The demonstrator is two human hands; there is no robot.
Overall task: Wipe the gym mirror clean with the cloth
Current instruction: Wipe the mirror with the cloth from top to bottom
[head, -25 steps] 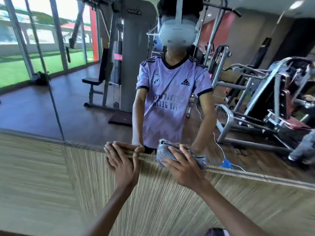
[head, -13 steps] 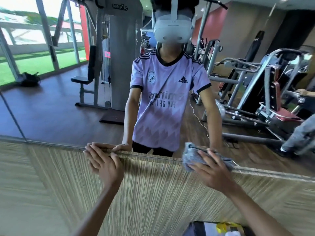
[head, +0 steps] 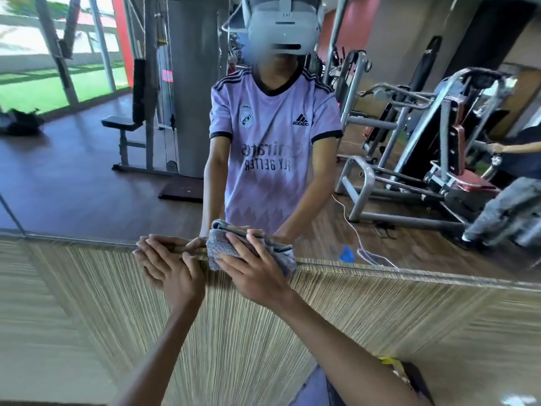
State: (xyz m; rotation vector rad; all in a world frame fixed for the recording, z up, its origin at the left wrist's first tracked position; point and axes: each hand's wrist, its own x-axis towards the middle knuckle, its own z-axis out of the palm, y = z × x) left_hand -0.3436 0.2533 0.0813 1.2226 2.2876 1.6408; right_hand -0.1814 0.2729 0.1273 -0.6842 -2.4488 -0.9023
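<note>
your right hand (head: pixel 257 268) lies spread over the cloth (head: pixel 222 244), fingers fairly straight, and presses it flat rather than gripping it. the cloth sits right on the lower edge (head: pixel 409 272) of the mirror (head: pixel 87 171). part of it bulges up onto the glass above that edge, and part hangs across it onto the striped wall panel (head: pixel 263 332) below. your left hand (head: pixel 169 265) rests flat just below the edge, fingers straight and together, with the fingertips reaching up to it. it lies close beside the cloth, and i cannot tell whether the two touch. both hands are relaxed and neither is clamped on anything.

the cloth looks like a grey, knitted rag folded into a thick pad. it is probably soft, light and limp, so it will likely crumple or roll under your palm if you drive it from one corner. put the palm on the middle of the pad and spread the fingers toward its corners. a loose flap trails on the side away from your left hand, low against the edge. fold it under, or it may drag and leave streaks. the weave should give some bite on the glass, and if it is damp it will slide more easily.

the glass is stiff and smooth and probably fragile under a hard point load. press evenly with the whole hand, and ease off where the pad crosses the edge so it does not catch.
</note>
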